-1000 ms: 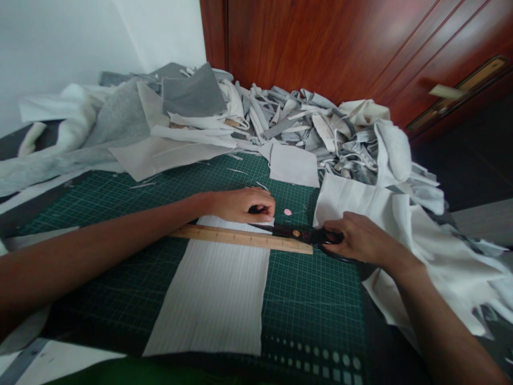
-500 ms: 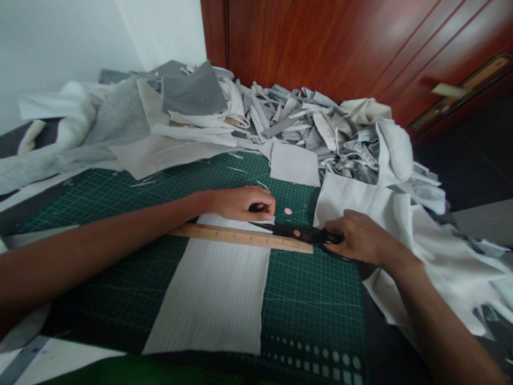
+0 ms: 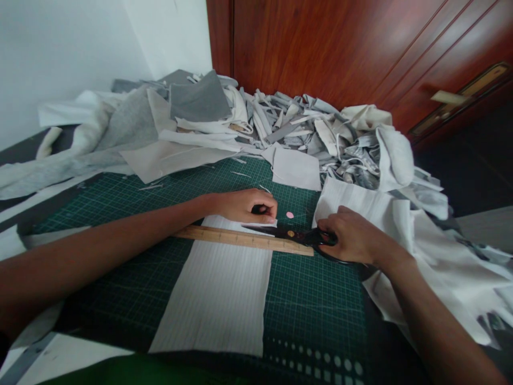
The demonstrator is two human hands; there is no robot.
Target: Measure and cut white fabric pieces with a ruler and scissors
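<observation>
A white ribbed fabric piece point(image 3: 220, 294) lies on the green cutting mat point(image 3: 312, 299), with a wooden ruler point(image 3: 240, 239) across it near its far end. My right hand point(image 3: 355, 235) grips black-handled scissors point(image 3: 291, 233) by the loops. Their blades point left over the fabric, just beyond the ruler, and look slightly parted. My left hand point(image 3: 256, 206) is closed at the fabric's far edge, thumb and fingers pinching it close to the blades. A small pink chalk-like disc point(image 3: 289, 215) sits on the mat between the two hands.
A heap of grey and white fabric scraps point(image 3: 288, 123) is piled against the wooden door point(image 3: 320, 48). Larger cloth pieces point(image 3: 172, 158) lie at the back left. More white fabric point(image 3: 433, 251) covers the right side, past the mat's edge.
The scissors have moved a little left, their blades reaching further across the fabric beside the ruler. My left hand keeps its pinch. The whole view has shifted slightly.
</observation>
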